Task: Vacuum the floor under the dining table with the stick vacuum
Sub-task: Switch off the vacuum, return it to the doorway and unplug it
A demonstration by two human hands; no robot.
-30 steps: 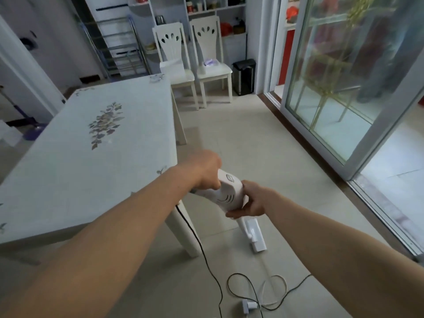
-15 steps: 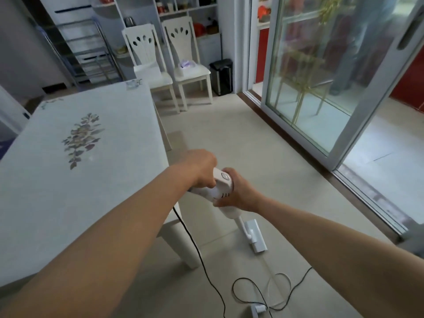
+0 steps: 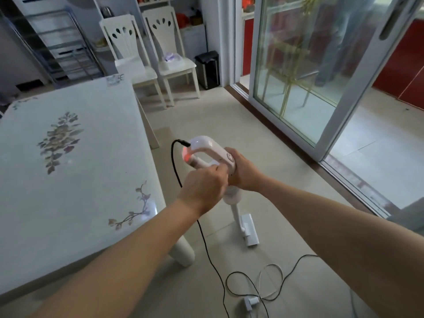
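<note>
The white stick vacuum [image 3: 206, 146] stands upright on the tiled floor just right of the dining table [image 3: 96, 180], its floor head [image 3: 250, 229] flat on the tiles. My right hand [image 3: 244, 172] is wrapped around the vacuum's body below the loop handle. Fingers of my left hand [image 3: 204, 189] are curled against the underside of the handle, next to a glowing red light [image 3: 187, 157]. A black cable [image 3: 175, 166] is plugged into the top of the handle and hangs to the floor. The floor under the table is hidden by the tabletop.
A thick white table leg [image 3: 183, 251] stands close to the left of the floor head. The cable loops and a white adapter [image 3: 251, 301] lie on the floor near me. Two white chairs [image 3: 169, 44] and a black bin [image 3: 207, 68] stand at the back. A sliding glass door [image 3: 298, 76] runs along the right.
My left hand has come off the top of the handle and now sits lower, at its underside. The loop handle, its red light and the cable plug are now uncovered.
</note>
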